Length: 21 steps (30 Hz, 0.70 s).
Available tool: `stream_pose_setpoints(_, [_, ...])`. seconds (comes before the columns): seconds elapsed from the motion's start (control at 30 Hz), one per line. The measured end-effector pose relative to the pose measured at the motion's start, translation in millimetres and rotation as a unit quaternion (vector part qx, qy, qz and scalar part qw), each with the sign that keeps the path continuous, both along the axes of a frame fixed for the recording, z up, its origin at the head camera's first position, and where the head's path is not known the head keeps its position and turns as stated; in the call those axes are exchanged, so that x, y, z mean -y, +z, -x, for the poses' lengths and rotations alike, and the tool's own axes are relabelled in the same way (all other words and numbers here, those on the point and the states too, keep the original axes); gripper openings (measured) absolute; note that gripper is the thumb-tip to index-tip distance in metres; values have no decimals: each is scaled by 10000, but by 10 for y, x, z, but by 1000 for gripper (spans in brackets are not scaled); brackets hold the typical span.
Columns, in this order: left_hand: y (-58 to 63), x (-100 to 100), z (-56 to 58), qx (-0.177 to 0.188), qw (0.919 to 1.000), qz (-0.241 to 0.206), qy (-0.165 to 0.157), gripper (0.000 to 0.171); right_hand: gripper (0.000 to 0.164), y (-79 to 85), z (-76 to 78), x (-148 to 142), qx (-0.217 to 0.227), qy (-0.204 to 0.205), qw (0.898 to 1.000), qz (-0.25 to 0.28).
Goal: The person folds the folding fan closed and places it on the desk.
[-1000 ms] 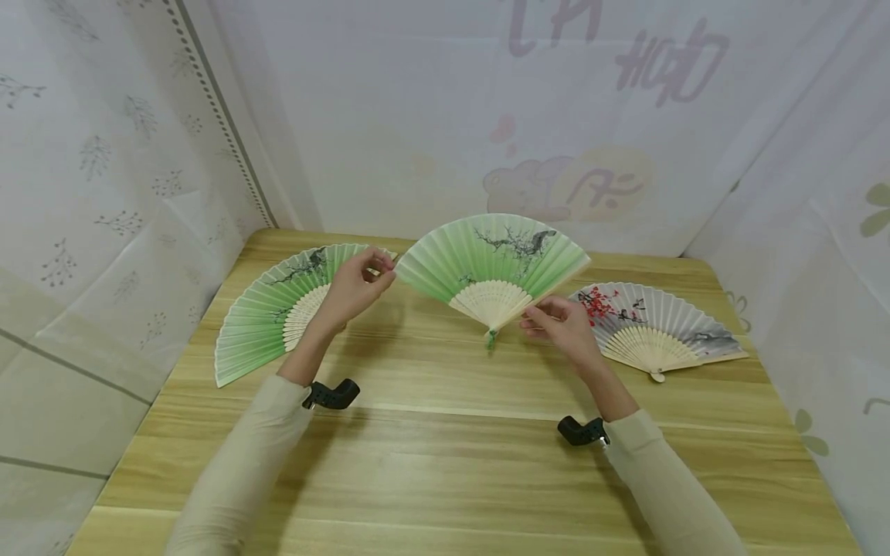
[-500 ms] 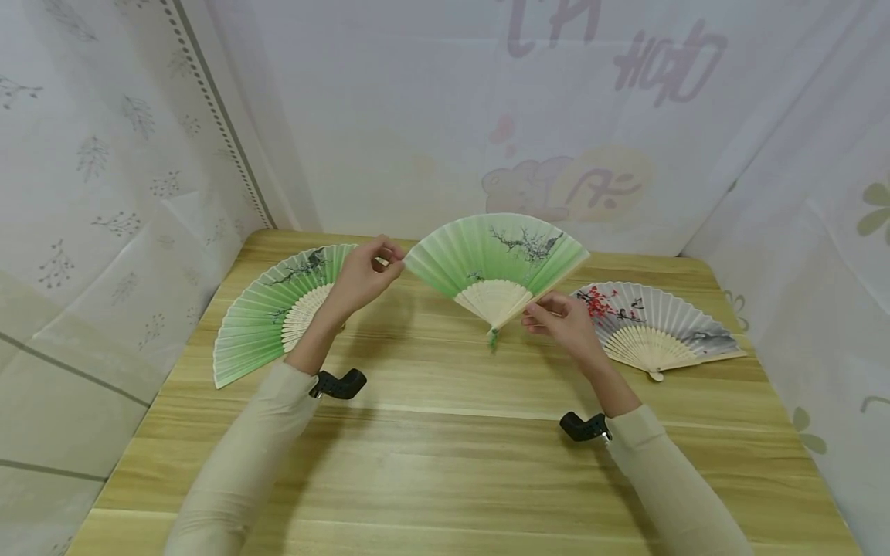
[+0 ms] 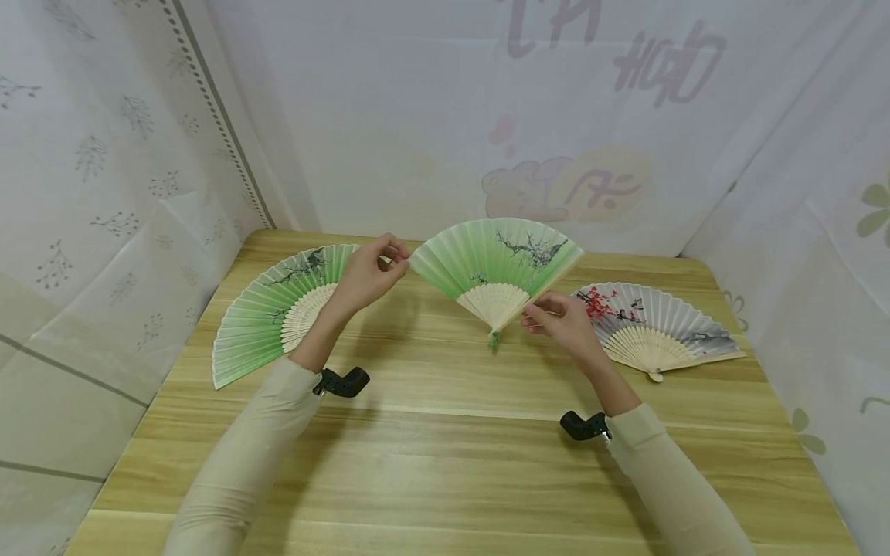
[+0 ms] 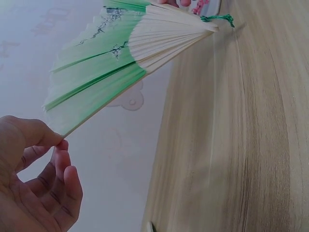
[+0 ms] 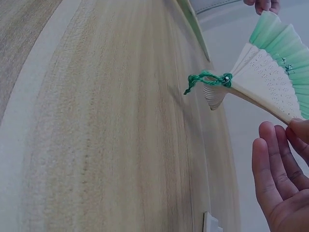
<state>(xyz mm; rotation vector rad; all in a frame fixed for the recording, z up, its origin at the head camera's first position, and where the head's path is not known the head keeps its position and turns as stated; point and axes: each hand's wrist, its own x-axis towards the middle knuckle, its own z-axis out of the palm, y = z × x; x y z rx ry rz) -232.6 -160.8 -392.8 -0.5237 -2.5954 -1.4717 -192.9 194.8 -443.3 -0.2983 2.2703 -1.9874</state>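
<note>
Wooden table (image 3: 445,479) below the held green fan (image 3: 495,259), which is spread open, raised. Second green fan (image 3: 267,316), open, left of held fan, partly hidden. Grey blossom fan (image 3: 650,328), open, right of it. Left hand (image 3: 371,272) pinches held fan's left corner; right hand (image 3: 565,320) pinches its right edge. Green cord (image 3: 494,339) at its pivot.

In the head view, the left hand (image 3: 368,276) and wrist hide the right part of the flat-lying green fan (image 3: 243,332); the right hand (image 3: 566,324) covers part of the grey fan (image 3: 647,332); the wall lettering (image 3: 552,19) is cut by the top edge; the held green fan (image 3: 495,262) loses its upper side in the left wrist view, its right in the right wrist view; a pale sliver (image 5: 211,223) there is unidentifiable.
</note>
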Motion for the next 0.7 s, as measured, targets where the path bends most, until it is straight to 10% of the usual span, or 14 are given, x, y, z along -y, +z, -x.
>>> stream_pose_setpoints(0.7, [51,-85,46,-167,9996,-102,-202,7,23,8,60,35,-74,111,9990,-436])
